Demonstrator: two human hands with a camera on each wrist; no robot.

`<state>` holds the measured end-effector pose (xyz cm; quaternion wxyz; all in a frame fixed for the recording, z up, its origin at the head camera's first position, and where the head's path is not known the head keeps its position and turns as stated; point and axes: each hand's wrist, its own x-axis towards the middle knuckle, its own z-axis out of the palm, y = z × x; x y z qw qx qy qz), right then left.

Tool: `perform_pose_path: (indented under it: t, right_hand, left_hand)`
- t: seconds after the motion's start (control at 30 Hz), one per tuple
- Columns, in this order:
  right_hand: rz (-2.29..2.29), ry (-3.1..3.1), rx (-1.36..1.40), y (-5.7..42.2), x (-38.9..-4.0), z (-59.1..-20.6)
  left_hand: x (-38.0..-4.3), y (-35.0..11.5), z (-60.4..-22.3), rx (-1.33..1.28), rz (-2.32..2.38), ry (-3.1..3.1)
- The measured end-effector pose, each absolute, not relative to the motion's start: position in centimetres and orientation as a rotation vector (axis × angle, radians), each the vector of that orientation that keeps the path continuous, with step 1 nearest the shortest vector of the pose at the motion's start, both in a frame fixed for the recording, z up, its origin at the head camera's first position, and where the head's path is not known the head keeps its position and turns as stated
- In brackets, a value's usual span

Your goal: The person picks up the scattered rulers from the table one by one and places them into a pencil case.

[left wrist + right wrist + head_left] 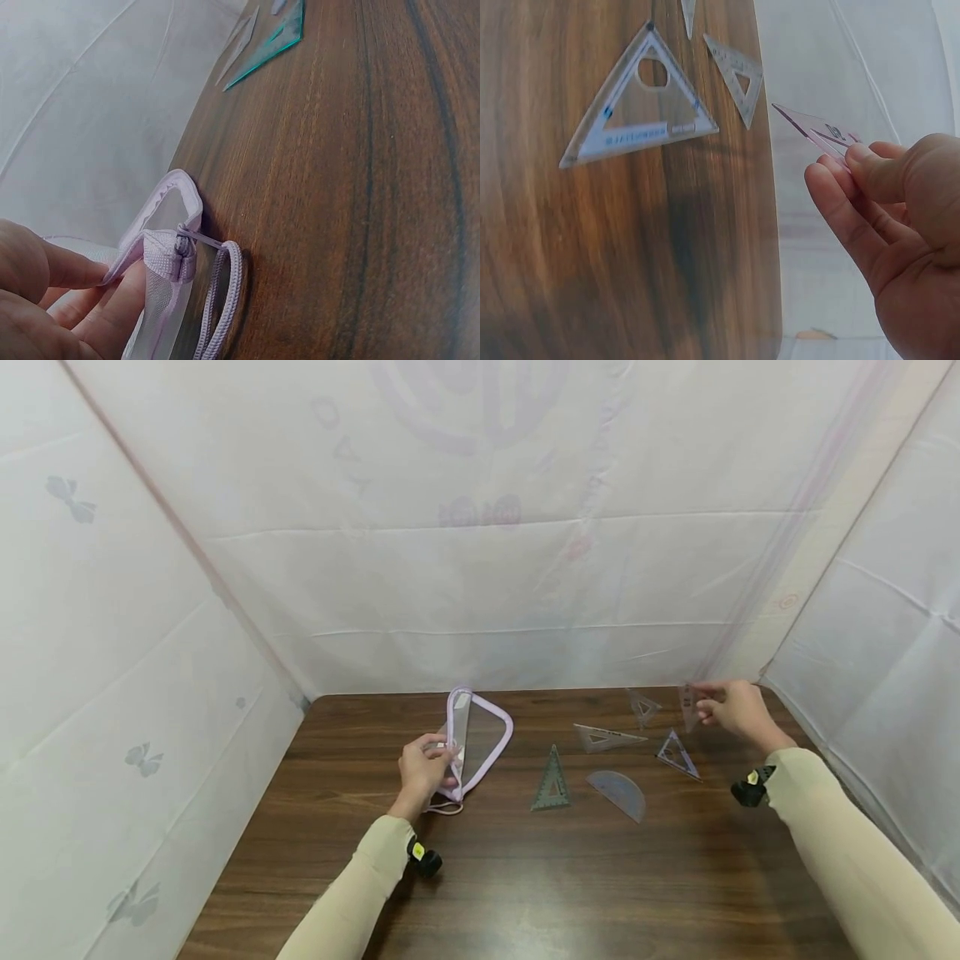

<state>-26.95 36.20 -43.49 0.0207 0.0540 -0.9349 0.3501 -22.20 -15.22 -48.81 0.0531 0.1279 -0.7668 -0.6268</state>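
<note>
My left hand (pixel 426 767) pinches the edge of a mesh zip pouch (pixel 491 758) with lilac trim, which stands partly open at the back of the table. A zip pull with a looped lilac cord (pixel 223 300) hangs at its near corner. At the back right, my right hand (pixel 738 710) holds a clear pinkish set square (pixel 821 131) between thumb and fingers, raised over the table's far edge. Closest to that hand lie a blue-printed triangle (pixel 641 105) and a small clear set square (pixel 739 75).
Between the hands lie a green set square (pixel 552 785), a clear protractor (pixel 619 793) and a long clear set square (pixel 606 739). The brown wooden table (pixel 487 902) meets a white cloth wall (pixel 480 602) at the back, with more cloth at both sides.
</note>
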Motion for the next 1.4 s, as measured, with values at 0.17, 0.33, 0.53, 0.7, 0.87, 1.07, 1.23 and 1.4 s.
perform_pose_path:
  t: [0.17, 0.33, 0.53, 0.7, 0.87, 1.07, 1.23, 1.4]
  right_hand:
    - [1.157, -2.881, 0.203, 35.2, -27.3, -43.5]
    - [1.174, -2.877, 0.223, 34.2, -27.6, -43.5]
    - [1.185, -2.872, 0.233, 33.0, -28.0, -43.6]
    - [1.231, -2.864, 0.221, 31.8, -28.2, -43.6]
    - [1.214, -2.864, 0.249, 30.7, -28.5, -43.8]
    - [1.226, -2.855, 0.276, 29.4, -29.0, -44.1]
    - [1.227, -2.855, 0.280, 28.3, -29.6, -44.2]
    - [1.261, -2.863, 0.268, 27.0, -30.1, -44.4]
  left_hand:
    - [-22.2, -14.9, -48.7, 0.383, -1.914, -2.323]
    - [-22.2, -14.6, -48.8, 0.372, -1.916, -2.326]
    - [-22.1, -14.5, -48.7, 0.361, -1.923, -2.330]
    - [-22.2, -14.4, -48.7, 0.360, -1.922, -2.328]
    - [-22.3, -14.3, -48.8, 0.354, -1.924, -2.320]
    - [-22.3, -14.1, -48.9, 0.357, -1.905, -2.323]
    - [-22.5, -13.9, -48.9, 0.371, -1.907, -2.316]
    - [-22.6, -13.7, -48.9, 0.364, -1.910, -2.323]
